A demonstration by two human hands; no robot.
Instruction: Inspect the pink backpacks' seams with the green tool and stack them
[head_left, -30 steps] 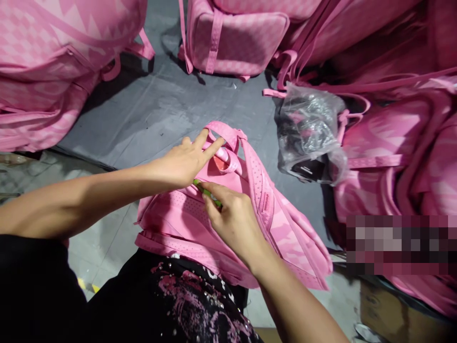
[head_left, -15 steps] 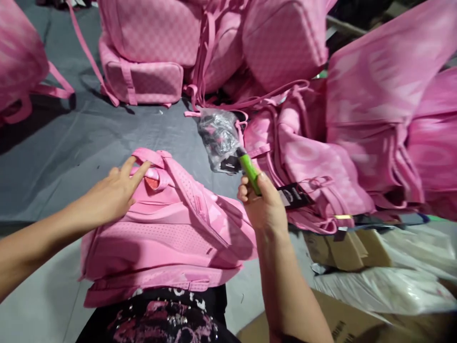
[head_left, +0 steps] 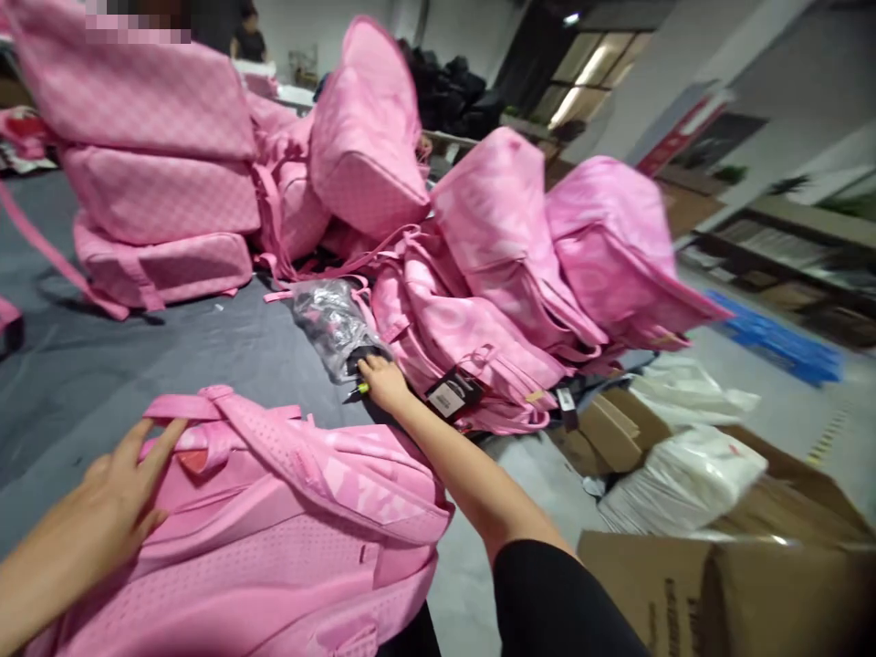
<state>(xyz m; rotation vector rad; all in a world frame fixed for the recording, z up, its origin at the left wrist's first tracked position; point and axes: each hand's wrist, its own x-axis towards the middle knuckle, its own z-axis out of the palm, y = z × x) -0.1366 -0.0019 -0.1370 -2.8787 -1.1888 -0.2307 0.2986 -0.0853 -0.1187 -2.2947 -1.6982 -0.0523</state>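
Note:
A pink backpack (head_left: pixel 274 547) lies tilted at the table's near edge, its straps and top loop facing up. My left hand (head_left: pixel 116 511) loosely grips its top end, fingers apart at the loop and thumb against the side. Farther right, my right hand (head_left: pixel 384 381) is closed, with a green-handled tool (head_left: pixel 362 390) showing under it, its dark tip pointing left. The fingers of that hand touch a black tag (head_left: pixel 368 356) by a crumpled clear plastic bag (head_left: pixel 325 319). Part of the tool's handle is hidden by the hand.
Several pink backpacks (head_left: pixel 479 319) stand along the right and back of the grey table (head_left: pixel 212 351). A black hang tag (head_left: pixel 453 394) dangles from one. Open cardboard boxes (head_left: pixel 643 584) and white plastic bags (head_left: pixel 684 474) lie at right, near a blue pallet (head_left: pixel 780 338). A person (head_left: pixel 247 38) is far back.
My right hand has reached forward to the black tag beside the plastic bag, with the green tool now pointing left. My left hand stays on the backpack. The view has tilted upward.

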